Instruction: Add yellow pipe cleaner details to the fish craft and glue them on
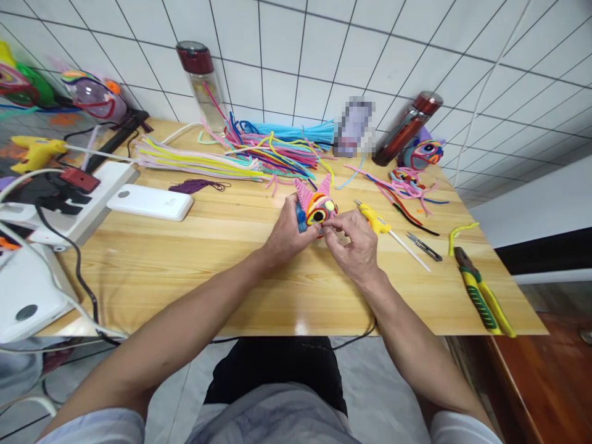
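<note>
Grey shirt (272, 419)—multicoloured, pink-eared figure (319, 213) in left hand (288, 230)—right hand (355, 244) narrow alongside

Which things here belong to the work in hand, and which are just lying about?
Likely part of the work:
eared figure, held in left hand
pipe-cleaner bundle
glue gun beside right hand
snips

Probably just lying about:
white power bank
clear bottle
dark-red flask

At the near side, we wear a grey shirt (277, 422) with cloudy, darker streaks. Its left sleeve (104, 427) and right sleeve (462, 427) are short and pale bluish-grey. Our legwear (272, 367), beyond it, is black.
</note>
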`<state>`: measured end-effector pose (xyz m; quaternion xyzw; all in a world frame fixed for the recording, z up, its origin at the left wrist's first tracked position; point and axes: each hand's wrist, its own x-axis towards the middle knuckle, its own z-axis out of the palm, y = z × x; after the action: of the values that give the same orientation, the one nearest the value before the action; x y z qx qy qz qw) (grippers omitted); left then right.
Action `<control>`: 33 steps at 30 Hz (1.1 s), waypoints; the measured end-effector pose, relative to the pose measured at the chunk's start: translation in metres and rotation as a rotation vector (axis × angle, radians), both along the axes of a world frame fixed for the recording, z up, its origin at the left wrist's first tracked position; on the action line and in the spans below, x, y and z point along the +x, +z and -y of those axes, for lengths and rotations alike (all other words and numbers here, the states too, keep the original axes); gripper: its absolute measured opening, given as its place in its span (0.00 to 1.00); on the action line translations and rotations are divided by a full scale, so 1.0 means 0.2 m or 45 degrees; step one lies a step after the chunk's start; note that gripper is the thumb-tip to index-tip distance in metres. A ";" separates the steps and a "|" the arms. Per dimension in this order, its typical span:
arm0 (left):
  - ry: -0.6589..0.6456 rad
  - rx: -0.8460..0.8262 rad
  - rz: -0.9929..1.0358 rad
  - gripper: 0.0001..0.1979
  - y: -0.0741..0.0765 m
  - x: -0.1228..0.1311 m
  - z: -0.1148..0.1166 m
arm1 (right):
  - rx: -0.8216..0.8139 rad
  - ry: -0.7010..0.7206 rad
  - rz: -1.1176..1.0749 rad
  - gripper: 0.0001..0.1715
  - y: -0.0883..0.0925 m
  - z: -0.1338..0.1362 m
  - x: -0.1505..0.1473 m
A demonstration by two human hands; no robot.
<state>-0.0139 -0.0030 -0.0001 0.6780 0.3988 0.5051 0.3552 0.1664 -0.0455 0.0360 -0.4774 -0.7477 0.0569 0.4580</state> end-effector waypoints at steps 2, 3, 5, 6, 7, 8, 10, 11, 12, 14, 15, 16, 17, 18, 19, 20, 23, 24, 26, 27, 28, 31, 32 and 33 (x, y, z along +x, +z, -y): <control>-0.002 -0.005 0.004 0.31 0.00 0.00 0.00 | 0.008 -0.007 0.027 0.10 -0.01 0.00 0.00; -0.003 -0.012 0.003 0.31 0.00 0.00 0.00 | 0.010 -0.005 0.029 0.11 -0.01 0.00 -0.01; -0.001 -0.026 0.002 0.30 0.01 0.00 -0.01 | 0.006 0.002 0.001 0.12 0.00 0.00 0.00; -0.001 -0.028 0.006 0.30 0.01 0.00 -0.01 | 0.005 0.001 -0.026 0.11 0.00 0.01 0.00; -0.003 -0.028 0.012 0.30 0.01 0.00 -0.01 | 0.009 -0.003 -0.054 0.11 0.01 0.01 0.00; -0.007 -0.026 0.020 0.30 0.01 -0.01 -0.01 | 0.014 -0.011 -0.077 0.11 0.01 0.01 0.00; -0.018 -0.022 0.031 0.30 0.00 -0.01 -0.01 | 0.031 -0.012 -0.087 0.11 0.02 0.01 0.00; -0.025 -0.024 0.033 0.30 0.00 -0.01 -0.01 | 0.041 0.004 -0.078 0.11 0.02 0.01 0.00; -0.031 -0.028 0.035 0.30 0.00 -0.01 -0.02 | 0.045 0.027 -0.068 0.10 0.02 0.01 -0.01; -0.044 -0.041 0.035 0.29 0.00 -0.01 -0.02 | 0.039 0.039 -0.079 0.10 0.03 0.01 -0.01; -0.054 -0.048 0.038 0.28 0.00 -0.02 -0.03 | 0.028 0.003 -0.110 0.10 0.03 0.01 0.00; -0.069 -0.052 0.045 0.27 0.00 -0.03 -0.03 | 0.003 -0.059 -0.154 0.09 0.03 0.00 0.01; -0.087 -0.056 0.057 0.27 0.00 -0.03 -0.04 | -0.037 -0.134 -0.206 0.09 0.03 -0.01 0.03; -0.108 -0.060 0.073 0.26 0.01 -0.04 -0.04 | -0.093 -0.204 -0.255 0.09 0.03 -0.02 0.05; -0.128 -0.068 0.091 0.25 0.01 -0.05 -0.05 | -0.160 -0.257 -0.298 0.09 0.02 -0.03 0.07; -0.143 -0.079 0.109 0.25 0.01 -0.05 -0.05 | -0.233 -0.289 -0.327 0.09 0.01 -0.05 0.09; -0.160 -0.119 0.147 0.26 0.02 -0.07 -0.06 | -0.458 -0.302 -0.375 0.13 -0.03 -0.10 0.14; -0.160 -0.137 0.152 0.28 0.02 -0.07 -0.06 | -0.535 -0.299 -0.396 0.14 -0.05 -0.11 0.15; -0.151 -0.172 0.149 0.34 0.02 -0.06 -0.07 | -0.687 -0.285 -0.473 0.17 -0.09 -0.14 0.15; -0.141 -0.182 0.136 0.38 0.02 -0.06 -0.07 | -0.751 -0.266 -0.525 0.18 -0.11 -0.15 0.15; -0.125 -0.183 0.116 0.42 0.02 -0.06 -0.07 | -0.801 -0.234 -0.582 0.18 -0.12 -0.16 0.14; -0.080 -0.163 0.052 0.48 0.01 -0.07 -0.08 | -0.911 -0.064 -0.757 0.20 -0.14 -0.17 0.12; -0.085 -0.170 0.052 0.49 0.02 -0.07 -0.09 | -0.934 -0.007 -0.806 0.21 -0.13 -0.17 0.12; -0.105 -0.187 0.071 0.48 0.02 -0.08 -0.10 | -0.940 0.033 -0.852 0.22 -0.13 -0.17 0.11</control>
<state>-0.0294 0.0160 0.0040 0.6517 0.3963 0.4782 0.4354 0.1890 -0.0124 0.0102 -0.5541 -0.4956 0.4736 0.4724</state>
